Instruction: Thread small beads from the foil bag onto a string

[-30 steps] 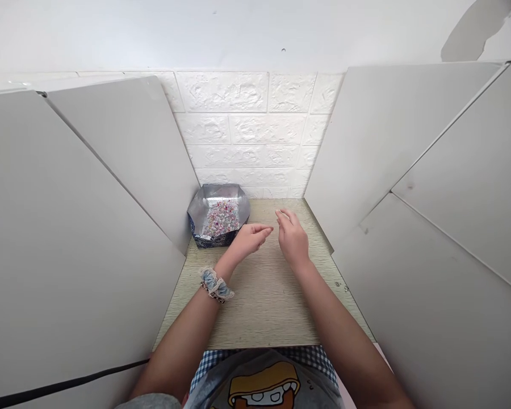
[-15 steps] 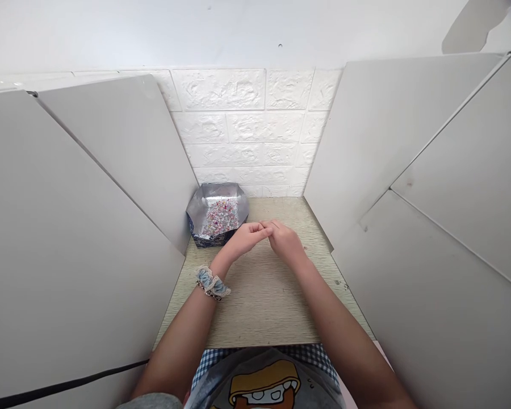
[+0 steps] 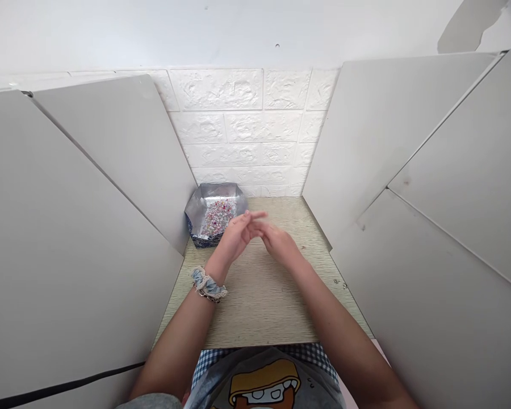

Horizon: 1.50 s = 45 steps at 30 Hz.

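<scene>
At the middle of a narrow wooden tabletop [image 3: 259, 301] with pale, streaky grain, in the head view, the left hand [image 3: 235, 236] and right hand [image 3: 280, 244] meet at their fingers. The left has a finger stretched out and the right's fingers are bent towards it; I cannot tell whether either is closed on something small. Just beyond the left hand, at the far left corner, sits an open foil-lined bag [image 3: 193, 211] with small mixed beads [image 3: 216, 218] spread over its bottom. Two tiny bits [image 3: 340, 284] lie by the right edge. Grey-white panels, the left panel [image 3: 111, 136] and the right panel [image 3: 349, 125], flank the surface, and white brick-patterned wall covering [image 3: 221, 88] closes the back beneath a plain white wall [image 3: 153, 34] with a grey patch [image 3: 466, 25] at upper right. A black cable [image 3: 68, 383] runs along the lower left.
</scene>
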Each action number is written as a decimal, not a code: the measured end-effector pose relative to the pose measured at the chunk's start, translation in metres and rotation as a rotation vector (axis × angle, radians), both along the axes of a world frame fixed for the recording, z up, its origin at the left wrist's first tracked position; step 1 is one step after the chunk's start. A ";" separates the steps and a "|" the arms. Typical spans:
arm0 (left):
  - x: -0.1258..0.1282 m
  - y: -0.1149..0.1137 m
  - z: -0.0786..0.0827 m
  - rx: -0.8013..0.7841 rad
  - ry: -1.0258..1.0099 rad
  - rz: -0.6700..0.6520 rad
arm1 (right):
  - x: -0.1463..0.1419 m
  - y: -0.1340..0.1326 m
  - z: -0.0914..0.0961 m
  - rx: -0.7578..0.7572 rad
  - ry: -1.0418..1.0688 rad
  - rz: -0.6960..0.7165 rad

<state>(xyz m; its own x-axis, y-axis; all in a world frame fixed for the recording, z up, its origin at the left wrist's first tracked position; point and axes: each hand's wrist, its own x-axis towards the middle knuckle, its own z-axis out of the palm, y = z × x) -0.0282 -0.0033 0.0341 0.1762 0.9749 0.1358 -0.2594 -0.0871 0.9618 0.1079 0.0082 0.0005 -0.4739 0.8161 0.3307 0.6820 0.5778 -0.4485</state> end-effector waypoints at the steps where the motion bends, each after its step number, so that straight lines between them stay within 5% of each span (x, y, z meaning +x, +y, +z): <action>1: -0.001 0.000 0.001 0.064 0.008 0.073 | -0.001 0.000 -0.001 -0.001 0.015 0.009; 6: 0.003 -0.003 0.002 0.383 0.698 0.238 | 0.004 0.001 0.001 0.099 0.119 -0.084; 10: 0.009 -0.009 -0.002 0.277 0.923 0.129 | 0.014 0.003 0.005 0.174 0.247 -0.217; 14: 0.008 -0.011 0.002 0.027 0.635 -0.265 | 0.017 0.005 0.007 0.136 0.267 -0.263; 16: 0.006 -0.010 0.004 -0.020 0.433 -0.315 | 0.013 0.005 0.006 0.067 0.178 -0.218; 18: 0.003 -0.007 0.004 0.011 0.399 -0.147 | 0.008 0.003 0.004 0.006 0.073 -0.122; 20: 0.001 -0.004 0.001 0.081 0.547 0.105 | 0.005 0.000 0.004 -0.017 0.014 -0.025; 22: -0.001 -0.002 -0.002 0.106 0.716 0.221 | 0.004 -0.002 0.006 -0.011 0.039 0.002; 25: -0.004 -0.004 -0.002 -0.092 0.667 -0.124 | 0.008 -0.002 0.010 0.001 0.144 -0.104; 28: -0.008 -0.010 0.006 -0.234 0.316 -0.494 | 0.012 -0.001 0.012 -0.023 0.189 -0.173; 31: -0.009 -0.013 0.014 -0.120 0.116 -0.304 | 0.009 -0.004 0.012 -0.039 0.179 -0.078; 33: -0.007 -0.013 0.017 -0.069 0.252 -0.138 | 0.006 -0.007 0.012 0.007 0.203 -0.042; 35: -0.004 -0.013 0.017 -0.085 0.484 -0.166 | 0.005 -0.010 0.011 0.082 0.261 -0.082; 37: -0.005 -0.013 0.015 -0.122 0.578 -0.332 | 0.006 -0.010 0.011 0.119 0.334 -0.144; 40: -0.013 -0.013 0.012 -0.154 0.353 -0.479 | 0.009 -0.009 0.012 0.083 0.381 -0.176; 43: -0.020 -0.010 0.014 -0.129 0.045 -0.283 | 0.007 -0.009 0.013 0.051 0.261 -0.093; 45: -0.019 -0.009 0.015 -0.137 0.010 -0.174 | 0.002 -0.012 0.013 0.055 0.186 -0.033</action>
